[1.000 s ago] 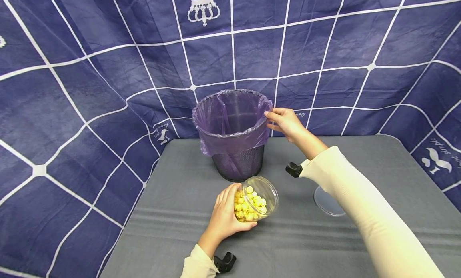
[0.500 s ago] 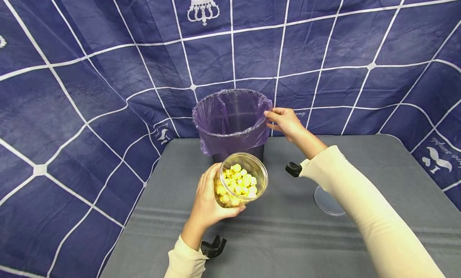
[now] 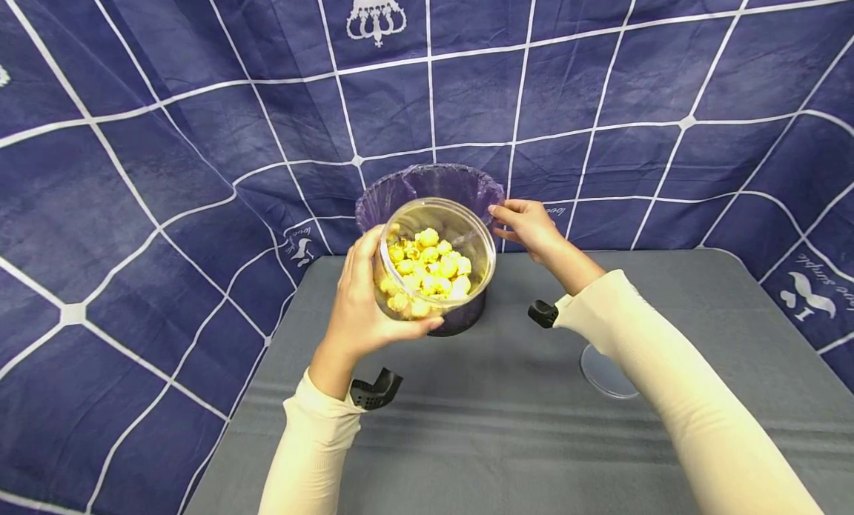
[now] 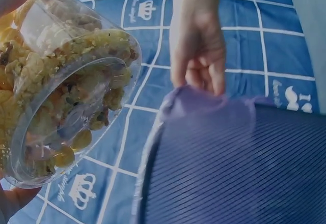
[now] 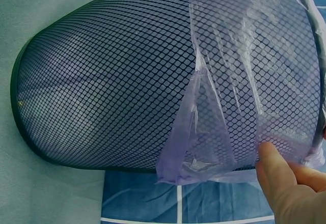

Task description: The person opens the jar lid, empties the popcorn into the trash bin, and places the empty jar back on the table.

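Note:
My left hand (image 3: 356, 307) grips a clear plastic jar (image 3: 472, 237) from its left side. Yellow popcorn (image 3: 430, 267) lies inside, and the open mouth tilts toward the head camera. The jar is held up off the table and covers much of a black mesh trash can (image 5: 117, 96) in the head view. A purple trash bag (image 3: 454, 178) lines that can and folds over its rim. At the rim's right side my right hand (image 3: 534, 230) pinches the edge, thumb and fingers on the bag. In the left wrist view the jar's base (image 4: 76, 112) shows, apart from the can.
A round translucent lid (image 3: 606, 372) lies flat on the grey table (image 3: 507, 433), partly behind the right sleeve. Blue cloth (image 3: 600, 78) with white lines hangs behind and at both sides. Each wrist wears a small black device (image 3: 376, 389).
My left hand has raised the jar of popcorn from low in front of the trash can up to its rim in the head view. My right hand has stayed at the rim.

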`<state>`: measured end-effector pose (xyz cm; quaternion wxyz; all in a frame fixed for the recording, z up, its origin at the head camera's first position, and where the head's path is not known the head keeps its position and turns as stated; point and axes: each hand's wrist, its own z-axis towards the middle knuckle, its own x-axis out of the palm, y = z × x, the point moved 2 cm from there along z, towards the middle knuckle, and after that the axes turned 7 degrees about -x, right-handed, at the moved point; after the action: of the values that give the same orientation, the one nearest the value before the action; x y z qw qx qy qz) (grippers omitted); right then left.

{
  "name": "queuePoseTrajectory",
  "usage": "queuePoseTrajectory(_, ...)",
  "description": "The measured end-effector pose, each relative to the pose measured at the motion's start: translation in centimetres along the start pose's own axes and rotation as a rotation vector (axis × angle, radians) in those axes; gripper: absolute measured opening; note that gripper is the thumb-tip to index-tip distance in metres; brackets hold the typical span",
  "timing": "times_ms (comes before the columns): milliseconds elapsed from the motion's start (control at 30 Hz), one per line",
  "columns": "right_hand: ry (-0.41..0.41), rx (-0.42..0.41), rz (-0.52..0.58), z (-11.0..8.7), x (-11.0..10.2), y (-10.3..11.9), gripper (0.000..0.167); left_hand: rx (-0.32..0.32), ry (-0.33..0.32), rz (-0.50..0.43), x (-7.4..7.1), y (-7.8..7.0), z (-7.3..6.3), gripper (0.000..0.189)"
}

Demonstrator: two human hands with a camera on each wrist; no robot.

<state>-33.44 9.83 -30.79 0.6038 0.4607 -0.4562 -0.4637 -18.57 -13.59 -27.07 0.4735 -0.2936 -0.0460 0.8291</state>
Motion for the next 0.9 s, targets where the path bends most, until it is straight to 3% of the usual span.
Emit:
queuePoseTrajectory(233,0.006,-0.017,-0.002,-0.2,0.1,0.1,0.019,-0.006,0.019,0.074,-1.0,1.6,4.4,0.106)
queuePoseTrajectory(433,0.0,-0.025,-0.028,-0.2,0.0,0.1,0.028,-0.074,0.051,0.215,-1.2,3.2,8.3,0.102)
queuePoseTrajectory(700,0.014,0.001,-0.077,-0.2,0.2,0.0,0.043,-0.211,0.223,0.456,-1.1,4.7,11.8,0.104)
queuePoseTrajectory(900,-0.006,0.001,-0.069,-0.2,0.1,0.1,0.04,-0.205,0.328,0.59,-0.5,5.8,13.2,0.103)
